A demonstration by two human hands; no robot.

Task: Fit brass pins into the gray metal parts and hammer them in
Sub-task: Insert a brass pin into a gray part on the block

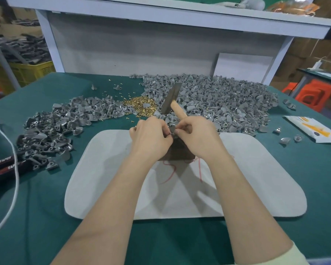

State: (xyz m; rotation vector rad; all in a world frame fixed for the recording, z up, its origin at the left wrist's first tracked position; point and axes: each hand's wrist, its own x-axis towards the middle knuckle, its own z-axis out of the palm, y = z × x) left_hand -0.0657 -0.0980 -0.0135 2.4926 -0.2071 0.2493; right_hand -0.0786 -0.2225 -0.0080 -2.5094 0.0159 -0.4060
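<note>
My left hand (151, 136) and my right hand (197, 134) meet above a dark block (180, 152) on the pale mat (107, 178). Both pinch a small gray metal part (172, 131) between their fingertips; the part is mostly hidden, and whether a pin is in it cannot be seen. My right hand also holds a hammer, its wooden handle (178, 110) sticking up and away and its flat metal head (171, 97) beyond. A heap of brass pins (139, 106) lies just behind the hands.
A large heap of gray parts (224, 102) spreads at the back right, another heap (52, 131) on the left. A white cable (11, 150) and black straps (2, 165) lie at the left edge. A white packet (311, 131) lies at the right.
</note>
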